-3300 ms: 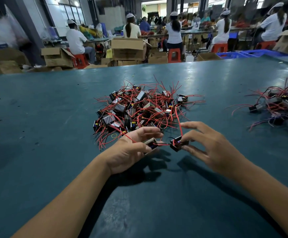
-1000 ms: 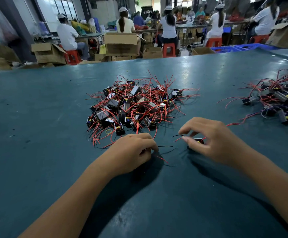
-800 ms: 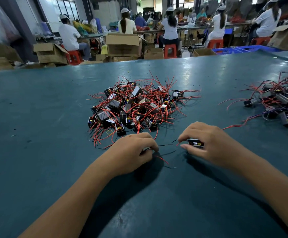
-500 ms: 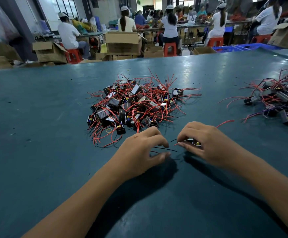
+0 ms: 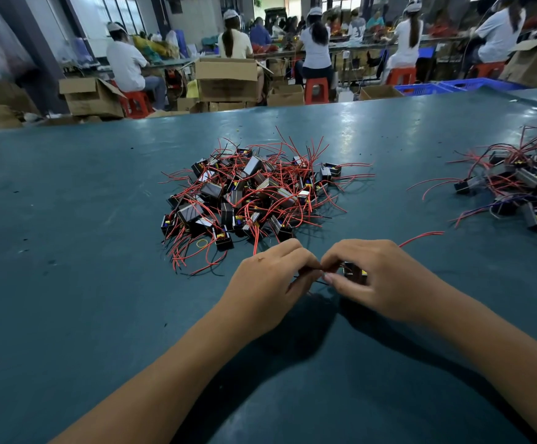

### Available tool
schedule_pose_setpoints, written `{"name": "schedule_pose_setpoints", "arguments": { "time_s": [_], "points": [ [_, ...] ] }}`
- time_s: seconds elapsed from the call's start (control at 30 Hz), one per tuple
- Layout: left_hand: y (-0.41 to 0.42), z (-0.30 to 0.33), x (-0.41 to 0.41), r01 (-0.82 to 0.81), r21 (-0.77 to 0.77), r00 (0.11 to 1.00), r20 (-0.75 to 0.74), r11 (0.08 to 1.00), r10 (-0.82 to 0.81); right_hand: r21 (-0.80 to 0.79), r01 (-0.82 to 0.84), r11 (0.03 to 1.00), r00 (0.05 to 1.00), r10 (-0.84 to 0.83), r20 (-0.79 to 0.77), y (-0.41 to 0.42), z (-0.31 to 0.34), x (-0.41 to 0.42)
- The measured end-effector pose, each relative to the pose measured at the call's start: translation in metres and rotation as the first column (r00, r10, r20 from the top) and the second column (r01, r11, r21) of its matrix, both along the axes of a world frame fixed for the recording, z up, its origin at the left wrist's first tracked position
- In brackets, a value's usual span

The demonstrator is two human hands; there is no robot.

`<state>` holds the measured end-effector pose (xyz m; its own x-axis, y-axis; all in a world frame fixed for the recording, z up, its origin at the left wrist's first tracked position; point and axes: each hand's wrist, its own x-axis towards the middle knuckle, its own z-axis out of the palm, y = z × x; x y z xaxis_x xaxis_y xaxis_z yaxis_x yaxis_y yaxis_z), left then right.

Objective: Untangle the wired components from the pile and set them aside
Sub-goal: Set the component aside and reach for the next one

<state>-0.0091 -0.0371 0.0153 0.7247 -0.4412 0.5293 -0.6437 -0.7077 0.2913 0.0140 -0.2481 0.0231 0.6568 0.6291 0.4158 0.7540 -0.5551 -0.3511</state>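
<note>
A tangled pile of small black components with red wires (image 5: 251, 193) lies in the middle of the teal table (image 5: 68, 251). Just in front of it my two hands meet. My right hand (image 5: 376, 280) grips one small black component (image 5: 355, 271), whose red wire (image 5: 420, 237) trails out to the right. My left hand (image 5: 270, 280) pinches thin dark wires (image 5: 308, 270) that run to that component. The fingertips of both hands nearly touch.
A second heap of wired components (image 5: 523, 187) lies at the right edge of the table. A small yellow rubber band (image 5: 202, 242) sits by the pile's front. Beyond the far table edge are cardboard boxes (image 5: 227, 78), red stools and seated workers.
My left hand has moved right and closed up to my right hand, now pinching the wires at the component. My right hand keeps hold of the component.
</note>
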Motion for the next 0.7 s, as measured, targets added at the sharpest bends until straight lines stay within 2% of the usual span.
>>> {"name": "schedule_pose_setpoints", "arguments": {
  "time_s": [0.27,0.53,0.7],
  "points": [
    [0.001,0.005,0.000,-0.036,0.082,0.993,0.117,0.996,0.027,0.060,0.024,0.998,0.998,-0.020,-0.058,0.004,-0.005,0.003],
    [0.012,0.005,0.005,-0.002,0.029,0.994,-0.106,1.000,0.005,0.129,0.086,0.988,0.990,-0.070,-0.122,0.005,-0.007,0.000],
    [0.027,0.006,0.010,0.113,0.226,0.979,-0.190,0.968,-0.070,0.237,0.172,0.956,0.969,-0.122,-0.214,0.003,-0.006,-0.001]
  ]
}}
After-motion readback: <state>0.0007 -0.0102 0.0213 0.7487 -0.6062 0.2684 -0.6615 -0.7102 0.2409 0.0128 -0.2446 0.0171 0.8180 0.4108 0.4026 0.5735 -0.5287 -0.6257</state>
